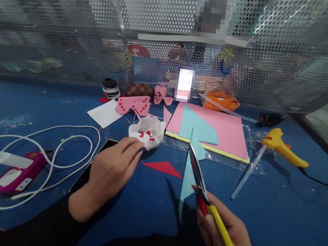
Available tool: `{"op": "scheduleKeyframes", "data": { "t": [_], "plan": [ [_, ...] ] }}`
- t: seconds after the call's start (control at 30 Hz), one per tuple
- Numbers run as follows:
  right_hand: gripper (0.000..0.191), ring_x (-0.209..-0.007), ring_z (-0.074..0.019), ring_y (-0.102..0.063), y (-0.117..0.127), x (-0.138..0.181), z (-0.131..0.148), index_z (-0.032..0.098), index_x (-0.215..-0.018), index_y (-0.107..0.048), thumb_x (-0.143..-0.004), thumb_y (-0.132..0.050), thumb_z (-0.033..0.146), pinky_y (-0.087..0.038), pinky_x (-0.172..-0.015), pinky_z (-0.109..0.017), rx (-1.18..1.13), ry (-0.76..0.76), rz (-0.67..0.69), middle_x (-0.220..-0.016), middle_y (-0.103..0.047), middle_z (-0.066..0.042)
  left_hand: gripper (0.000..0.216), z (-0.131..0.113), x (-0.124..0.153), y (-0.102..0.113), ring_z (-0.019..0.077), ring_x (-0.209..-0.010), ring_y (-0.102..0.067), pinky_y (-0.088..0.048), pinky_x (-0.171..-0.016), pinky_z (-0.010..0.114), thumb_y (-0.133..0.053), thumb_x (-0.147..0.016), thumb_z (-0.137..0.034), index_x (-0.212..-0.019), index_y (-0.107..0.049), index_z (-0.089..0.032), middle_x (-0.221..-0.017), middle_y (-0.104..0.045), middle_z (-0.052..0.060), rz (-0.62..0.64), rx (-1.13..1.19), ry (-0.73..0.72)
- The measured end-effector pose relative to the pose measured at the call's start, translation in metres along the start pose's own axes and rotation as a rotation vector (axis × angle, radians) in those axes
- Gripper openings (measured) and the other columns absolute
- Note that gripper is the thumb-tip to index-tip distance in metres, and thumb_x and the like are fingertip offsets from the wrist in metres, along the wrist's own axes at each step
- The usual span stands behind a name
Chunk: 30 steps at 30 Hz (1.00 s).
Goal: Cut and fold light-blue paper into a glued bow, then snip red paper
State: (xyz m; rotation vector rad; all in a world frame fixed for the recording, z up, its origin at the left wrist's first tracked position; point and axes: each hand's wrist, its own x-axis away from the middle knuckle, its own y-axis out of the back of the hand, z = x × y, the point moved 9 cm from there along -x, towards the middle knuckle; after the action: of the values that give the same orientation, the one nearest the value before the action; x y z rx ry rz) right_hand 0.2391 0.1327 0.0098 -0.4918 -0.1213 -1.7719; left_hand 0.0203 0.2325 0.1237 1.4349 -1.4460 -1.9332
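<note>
My left hand [112, 168] is at the near edge of a crumpled white paper holder [162, 129] with small red and blue paper bits [147, 135] in it. Its fingertips are pressed together, and whatever may be between them is hidden. In my right hand [214, 222] is a pair of scissors [198, 172] with yellow and red handles, the blades pointing up and away from me with almost no gap between them. A red paper scrap [164, 167] lies between my hands. Light blue paper pieces [188, 178] lie behind the scissors.
Pink paper sheets [232, 132] in clear plastic lie beyond, with a yellow glue gun [284, 147] to the right. Pink paper butterflies [133, 105] and a white sheet [103, 113] sit back left. A phone [84, 177], white cable [92, 150] and purple power bank [18, 174] lie left.
</note>
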Motion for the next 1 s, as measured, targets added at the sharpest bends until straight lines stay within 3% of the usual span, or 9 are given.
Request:
{"op": "scheduleKeyframes", "data": {
  "t": [0.07,0.17,0.23,0.33,0.5,0.63,0.73,0.87,1.0],
  "plan": [
    [0.049,-0.049,-0.0072,-0.04,-0.002,0.002,0.002,0.028,-0.111,-0.075,-0.071,-0.079,0.055,-0.036,-0.041,-0.016,-0.012,0.007,0.0,-0.064,-0.053,0.002,0.019,-0.023,0.005,-0.008,0.0188,-0.091,-0.067,-0.051,-0.077,0.03,-0.051,-0.095,-0.016,-0.109,-0.064,-0.018,-0.104,-0.07,0.005,0.07,0.171,-0.046],
    [0.048,-0.055,-0.0093,-0.045,-0.003,0.002,0.005,0.029,-0.109,-0.076,-0.07,-0.08,0.056,-0.04,-0.045,-0.017,-0.022,0.039,0.0,-0.069,-0.057,0.0,0.019,-0.034,0.014,-0.05,0.0214,-0.094,-0.066,-0.052,-0.078,0.034,-0.053,-0.095,-0.022,-0.111,-0.062,-0.019,-0.107,-0.067,0.005,0.394,0.28,0.093],
    [0.047,-0.053,-0.0082,-0.042,-0.003,0.002,0.005,0.029,-0.109,-0.075,-0.071,-0.079,0.056,-0.038,-0.044,-0.017,-0.001,0.043,0.004,-0.069,-0.055,0.001,0.023,-0.035,0.014,-0.066,0.0267,-0.1,-0.063,-0.052,-0.081,0.039,-0.058,-0.093,-0.026,-0.114,-0.062,-0.017,-0.109,-0.065,0.009,0.44,0.27,0.143],
    [0.049,-0.047,-0.0062,-0.033,-0.004,0.001,0.006,0.027,-0.115,-0.072,-0.076,-0.074,0.057,-0.031,-0.04,-0.017,0.059,0.052,0.022,-0.062,-0.048,0.004,0.025,-0.032,0.009,-0.079,0.0309,-0.099,-0.061,-0.05,-0.08,0.044,-0.064,-0.089,-0.028,-0.108,-0.062,-0.013,-0.104,-0.064,0.012,0.45,0.261,0.204],
    [0.052,-0.045,-0.0059,-0.032,0.0,-0.002,0.01,0.021,-0.119,-0.068,-0.08,-0.071,0.055,-0.026,-0.039,-0.018,0.115,0.119,0.031,-0.061,-0.048,0.004,0.002,-0.029,0.004,-0.084,0.0266,-0.089,-0.058,-0.046,-0.079,0.041,-0.063,-0.085,-0.019,-0.084,-0.062,-0.017,-0.091,-0.061,0.007,0.452,0.372,0.312],
    [0.054,-0.045,-0.0065,-0.035,-0.003,-0.004,0.009,0.018,-0.12,-0.067,-0.08,-0.071,0.055,-0.028,-0.039,-0.019,0.134,0.124,0.093,-0.06,-0.049,0.004,0.011,-0.021,0.005,-0.081,0.0243,-0.087,-0.057,-0.044,-0.081,0.04,-0.064,-0.08,-0.017,-0.072,-0.058,-0.02,-0.082,-0.06,0.004,0.42,0.566,0.449],
    [0.049,-0.043,-0.0056,-0.033,0.001,-0.003,0.017,0.021,-0.118,-0.068,-0.077,-0.077,0.048,-0.027,-0.038,-0.018,0.141,0.178,0.024,-0.057,-0.047,0.007,0.006,-0.015,0.012,-0.078,0.0203,-0.073,-0.06,-0.046,-0.072,0.036,-0.063,-0.08,-0.024,-0.083,-0.06,-0.02,-0.074,-0.062,0.001,0.417,0.796,0.599],
    [0.046,-0.047,-0.0079,-0.044,0.002,-0.003,0.042,0.024,-0.117,-0.067,-0.074,-0.08,0.038,-0.04,-0.042,-0.02,0.199,0.324,-0.057,-0.065,-0.056,0.006,0.037,-0.021,0.022,-0.07,0.0155,-0.068,-0.063,-0.05,-0.068,0.03,-0.066,-0.078,-0.032,-0.111,-0.059,-0.017,-0.075,-0.066,0.0,0.427,1.141,0.737],
    [0.048,-0.049,-0.0097,-0.052,-0.009,-0.012,0.062,0.023,-0.117,-0.065,-0.074,-0.08,0.037,-0.046,-0.043,-0.023,0.205,0.368,0.003,-0.08,-0.067,0.001,0.035,-0.029,0.031,-0.064,0.0114,-0.063,-0.059,-0.049,-0.062,0.026,-0.073,-0.072,-0.033,-0.1,-0.061,-0.016,-0.077,-0.065,0.0,0.395,1.369,0.848]
  ]
}}
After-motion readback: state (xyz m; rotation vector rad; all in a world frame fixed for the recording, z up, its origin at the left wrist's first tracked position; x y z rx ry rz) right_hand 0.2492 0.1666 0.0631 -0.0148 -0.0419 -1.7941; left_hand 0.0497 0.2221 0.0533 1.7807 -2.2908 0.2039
